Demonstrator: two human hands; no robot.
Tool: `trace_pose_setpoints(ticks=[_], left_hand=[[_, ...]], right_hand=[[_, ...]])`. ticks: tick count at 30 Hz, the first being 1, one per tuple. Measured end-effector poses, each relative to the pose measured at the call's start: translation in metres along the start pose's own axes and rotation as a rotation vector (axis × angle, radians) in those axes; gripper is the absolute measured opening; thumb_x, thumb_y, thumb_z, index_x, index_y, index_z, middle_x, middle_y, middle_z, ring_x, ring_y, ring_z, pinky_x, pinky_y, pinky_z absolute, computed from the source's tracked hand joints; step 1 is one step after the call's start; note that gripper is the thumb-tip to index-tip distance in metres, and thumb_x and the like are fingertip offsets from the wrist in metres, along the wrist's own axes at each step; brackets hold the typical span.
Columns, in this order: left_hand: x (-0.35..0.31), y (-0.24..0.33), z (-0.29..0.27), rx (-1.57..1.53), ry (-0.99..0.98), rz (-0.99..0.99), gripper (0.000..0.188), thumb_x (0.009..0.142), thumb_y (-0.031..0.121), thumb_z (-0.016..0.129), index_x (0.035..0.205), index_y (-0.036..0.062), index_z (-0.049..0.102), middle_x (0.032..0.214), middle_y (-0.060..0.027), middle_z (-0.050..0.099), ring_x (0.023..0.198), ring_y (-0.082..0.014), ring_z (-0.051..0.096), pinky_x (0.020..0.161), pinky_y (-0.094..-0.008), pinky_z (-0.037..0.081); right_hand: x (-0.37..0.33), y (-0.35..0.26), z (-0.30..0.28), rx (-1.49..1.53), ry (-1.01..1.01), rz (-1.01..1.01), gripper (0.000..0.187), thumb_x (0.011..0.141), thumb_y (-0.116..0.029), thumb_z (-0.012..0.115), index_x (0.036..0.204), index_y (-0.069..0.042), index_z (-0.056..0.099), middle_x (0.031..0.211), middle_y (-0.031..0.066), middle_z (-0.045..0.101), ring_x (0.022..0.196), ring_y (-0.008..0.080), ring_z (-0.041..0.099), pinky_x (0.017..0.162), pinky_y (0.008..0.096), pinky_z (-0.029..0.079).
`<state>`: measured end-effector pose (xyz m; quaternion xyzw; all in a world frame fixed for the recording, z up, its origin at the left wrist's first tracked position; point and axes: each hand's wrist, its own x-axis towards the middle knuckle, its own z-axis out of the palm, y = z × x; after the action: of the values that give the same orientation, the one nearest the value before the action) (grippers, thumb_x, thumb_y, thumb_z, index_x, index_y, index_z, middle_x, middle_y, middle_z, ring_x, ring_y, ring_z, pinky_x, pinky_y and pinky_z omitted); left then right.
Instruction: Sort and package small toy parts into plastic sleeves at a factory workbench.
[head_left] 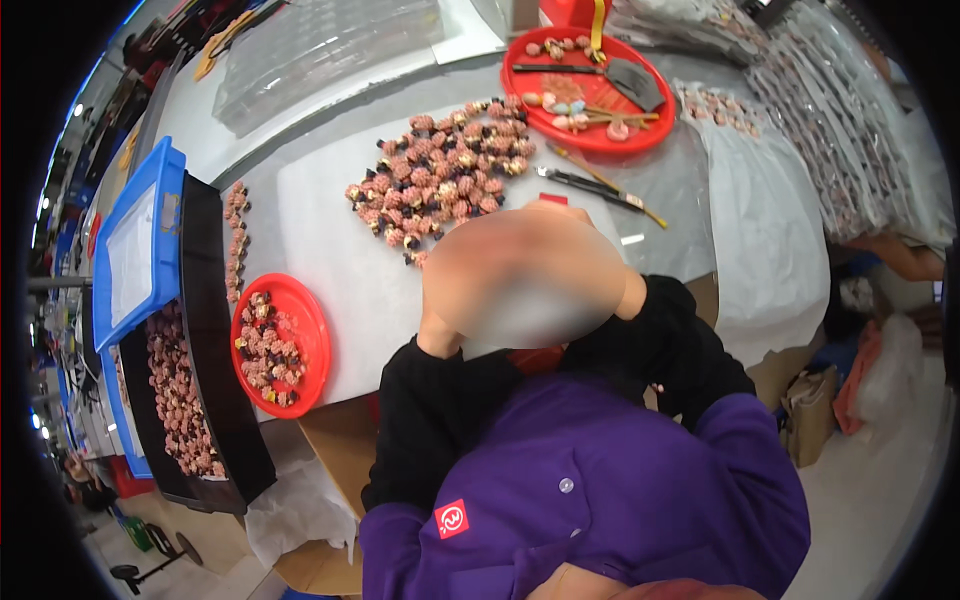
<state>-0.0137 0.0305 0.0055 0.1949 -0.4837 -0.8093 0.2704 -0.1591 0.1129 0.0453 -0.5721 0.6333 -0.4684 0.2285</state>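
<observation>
**Hands hidden over a table of pink trinkets**

Trinkets, pink and knobbly with dark caps, lie in a loose heap [440,170] in the middle of the white-covered table [330,250]. The person, in a purple vest over black sleeves, leans in with both forearms raised towards that heap. A blurred patch covers the spot where the two hands meet, so I cannot tell whether the left hand [450,300] or the right hand [610,285] is open, closed or gripping a piece; whatever is being worked on sits out of sight beneath them, just at the near edge of the heap.

To the person's left a small red plate [312,345] holds more of the pieces, and beside it a long black tray [205,290] is lined with them, next to a blue bin [140,240]. Further off, a larger red tray [640,130] carries a few finished bits and sticks, with slim tools [590,185] lying just before it.

Judging by the layout, tidy work here means taking one piece at a time from the heap's near edge, keeping elbows clear of the red plate, and not scattering the pile.
</observation>
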Motion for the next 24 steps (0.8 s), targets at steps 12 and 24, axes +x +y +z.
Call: trace_pose_setpoints(ticks=[12,24], left_hand=[[0.001,0.002,-0.002,-0.189,0.075,-0.053,0.028,0.084,-0.001,0.056,0.11,-0.0011,0.046,0.093,-0.0094,0.061,0.083,-0.0147,0.06,0.074,-0.0258,0.051],[0.0,-0.002,0.001,-0.001,0.153,-0.038,0.026,0.082,-0.003,0.058,0.108,-0.0051,0.052,0.098,-0.0122,0.061,0.085,-0.0147,0.06,0.075,-0.0239,0.051]], right_hand=[[0.002,-0.008,0.006,-0.226,0.02,-0.344,0.04,0.061,0.007,0.063,0.099,-0.004,0.06,0.095,0.0094,0.058,0.083,0.0263,0.056,0.073,0.0341,0.045],[-0.002,-0.016,0.004,-0.49,-0.138,-0.358,0.038,0.066,0.003,0.059,0.103,-0.001,0.053,0.094,0.011,0.052,0.086,0.0273,0.057,0.067,0.0353,0.049]])
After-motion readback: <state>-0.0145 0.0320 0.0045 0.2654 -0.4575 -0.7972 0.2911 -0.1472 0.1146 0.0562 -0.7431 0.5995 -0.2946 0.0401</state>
